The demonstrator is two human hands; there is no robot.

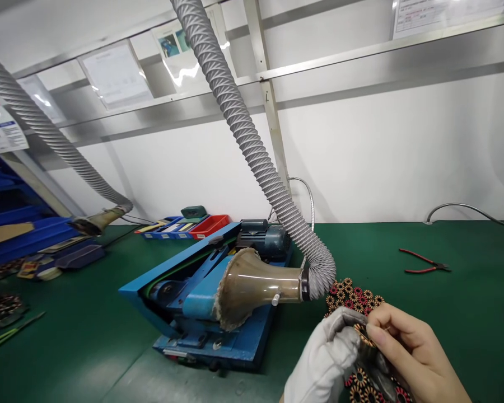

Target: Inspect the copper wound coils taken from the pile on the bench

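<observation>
landmark: the blue machine, standing on the green table; every place below is told from it, as the camera sees it.
gloved left hand: the left hand, in a white glove with grey fingers, is to the right of the machine and nearer the camera, its thumb and forefinger clamped on a small ring.
bare right hand: the right hand is farther right of the machine, its thumb and fingertips closed on the ring's edge.
ring in hand: the small toothed ring, copper-coloured on its face, is to the right of the machine, between both hands.
loose rings: a cluster of similar rings, some with red, lies right of the machine, behind and below the hands.
pliers: the red-handled pliers lie well right of the machine.
suction: a brownish funnel sits at the machine's right side, joined to a grey hose rising above it.
trays: a red tray stands behind the machine.
</observation>
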